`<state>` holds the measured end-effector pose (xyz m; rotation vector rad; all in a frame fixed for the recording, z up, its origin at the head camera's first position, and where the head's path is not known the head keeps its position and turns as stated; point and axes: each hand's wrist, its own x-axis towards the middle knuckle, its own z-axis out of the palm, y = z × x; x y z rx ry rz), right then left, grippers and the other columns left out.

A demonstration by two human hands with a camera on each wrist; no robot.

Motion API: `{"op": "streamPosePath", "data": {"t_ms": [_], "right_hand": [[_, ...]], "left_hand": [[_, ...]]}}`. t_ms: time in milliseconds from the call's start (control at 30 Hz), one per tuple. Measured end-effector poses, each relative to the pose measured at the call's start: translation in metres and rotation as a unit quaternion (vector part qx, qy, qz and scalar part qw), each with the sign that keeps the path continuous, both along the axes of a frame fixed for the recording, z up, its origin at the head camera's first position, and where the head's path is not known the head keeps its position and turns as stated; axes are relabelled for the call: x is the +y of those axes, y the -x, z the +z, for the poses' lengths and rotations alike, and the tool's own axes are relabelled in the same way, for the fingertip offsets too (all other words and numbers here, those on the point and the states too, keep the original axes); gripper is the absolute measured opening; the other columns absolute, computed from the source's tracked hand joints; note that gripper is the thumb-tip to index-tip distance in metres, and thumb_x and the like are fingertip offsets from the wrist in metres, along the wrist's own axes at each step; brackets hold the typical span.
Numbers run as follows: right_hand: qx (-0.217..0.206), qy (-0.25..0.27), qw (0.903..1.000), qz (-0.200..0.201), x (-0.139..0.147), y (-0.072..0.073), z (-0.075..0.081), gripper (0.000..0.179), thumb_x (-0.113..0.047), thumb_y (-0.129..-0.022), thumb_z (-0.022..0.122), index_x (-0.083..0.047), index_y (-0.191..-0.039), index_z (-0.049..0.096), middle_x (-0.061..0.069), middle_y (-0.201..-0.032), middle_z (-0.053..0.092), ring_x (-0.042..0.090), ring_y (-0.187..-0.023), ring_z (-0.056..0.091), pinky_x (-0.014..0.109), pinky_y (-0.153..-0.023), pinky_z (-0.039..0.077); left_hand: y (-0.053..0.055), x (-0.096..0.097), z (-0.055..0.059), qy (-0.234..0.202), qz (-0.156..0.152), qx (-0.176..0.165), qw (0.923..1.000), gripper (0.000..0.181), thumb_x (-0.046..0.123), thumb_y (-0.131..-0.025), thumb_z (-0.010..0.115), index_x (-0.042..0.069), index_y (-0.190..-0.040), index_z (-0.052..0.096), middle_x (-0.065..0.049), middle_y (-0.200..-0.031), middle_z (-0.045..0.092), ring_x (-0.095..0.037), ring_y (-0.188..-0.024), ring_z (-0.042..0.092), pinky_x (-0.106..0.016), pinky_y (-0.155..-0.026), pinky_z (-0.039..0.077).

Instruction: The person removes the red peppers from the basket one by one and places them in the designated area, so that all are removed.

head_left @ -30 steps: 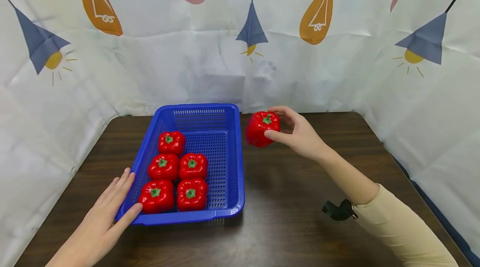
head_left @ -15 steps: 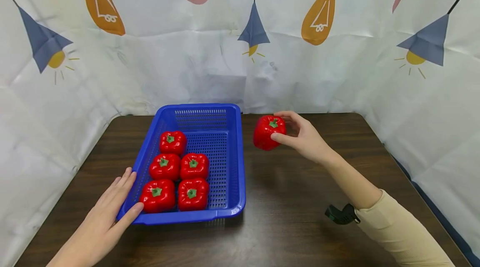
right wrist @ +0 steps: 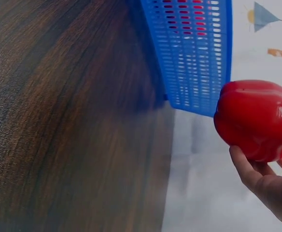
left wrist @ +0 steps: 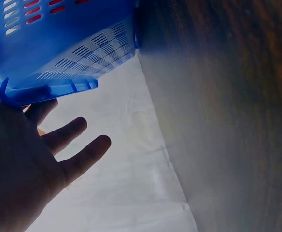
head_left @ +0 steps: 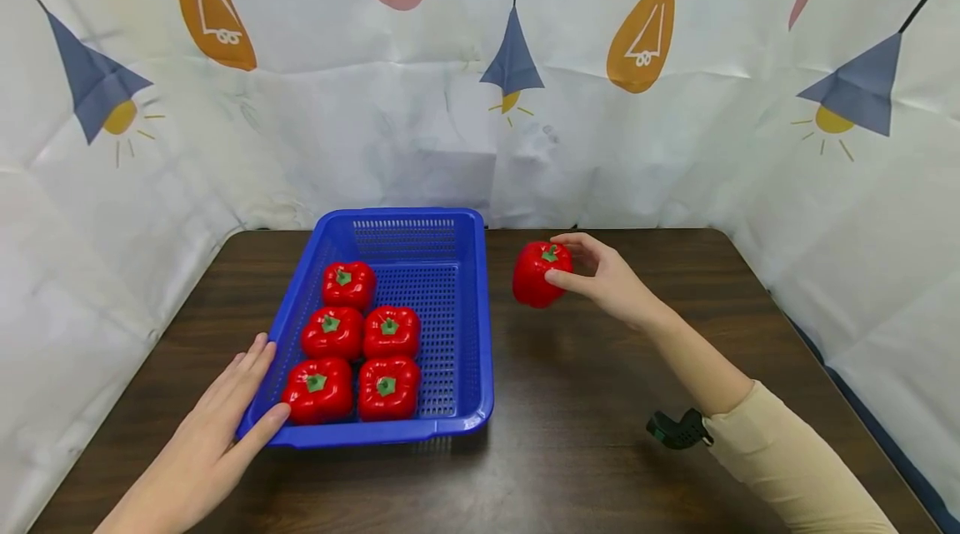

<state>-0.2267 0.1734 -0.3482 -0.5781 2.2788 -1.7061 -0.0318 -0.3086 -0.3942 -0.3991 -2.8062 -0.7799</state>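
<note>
My right hand (head_left: 611,280) grips a glossy red bell pepper (head_left: 534,277) with a green stem, thumb on the near side and fingers behind. In the right wrist view this pepper (right wrist: 254,121) is raised off the table, to the right of the basket. My left hand (head_left: 213,434) rests with extended fingers on the near left rim of a blue plastic basket (head_left: 486,334). Several more red bell peppers (head_left: 390,331) sit stem-up in the basket's left and middle parts. From the left wrist, the left hand (left wrist: 35,159) shows with spread fingers below the basket rim (left wrist: 59,94).
The basket stands on a dark wooden table (head_left: 585,434). A white curtain (head_left: 360,126) printed with lamps and bulbs closes off the back and both sides. A black wrist camera (head_left: 678,429) sits on the right forearm by the beige sleeve (head_left: 795,467).
The right hand has carried its bell pepper slightly right and downward, away from the basket's right side. The left hand keeps its place on the rim, and the peppers in the basket stay put.
</note>
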Motion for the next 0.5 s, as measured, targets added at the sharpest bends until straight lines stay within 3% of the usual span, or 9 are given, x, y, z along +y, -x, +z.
{"op": "streamPosePath", "data": {"t_ms": [233, 500], "right_hand": [[-0.009, -0.006, 0.9999, -0.001, 0.000, 0.006, -0.010, 0.057, -0.024, -0.096, 0.074, -0.012, -0.146, 0.051, 0.011, -0.137, 0.058, 0.033, -0.124, 0.055, 0.045, -0.089, 0.058], [-0.007, -0.013, 0.9999, 0.001, -0.002, 0.012, -0.022, 0.059, -0.023, -0.095, 0.076, -0.009, -0.146, 0.050, 0.013, -0.136, 0.058, 0.034, -0.122, 0.056, 0.059, -0.096, 0.052]], "left_hand": [[-0.001, 0.001, 0.001, -0.004, 0.006, -0.017, 0.9998, 0.078, 0.025, -0.102, 0.065, 0.014, -0.165, 0.021, -0.014, -0.170, 0.016, -0.045, -0.153, 0.014, -0.024, -0.121, -0.003], [-0.001, 0.001, 0.000, -0.002, 0.009, -0.018, 0.9998, 0.079, 0.026, -0.102, 0.065, 0.016, -0.166, 0.020, -0.014, -0.170, 0.017, -0.042, -0.153, 0.015, -0.027, -0.122, 0.000]]}}
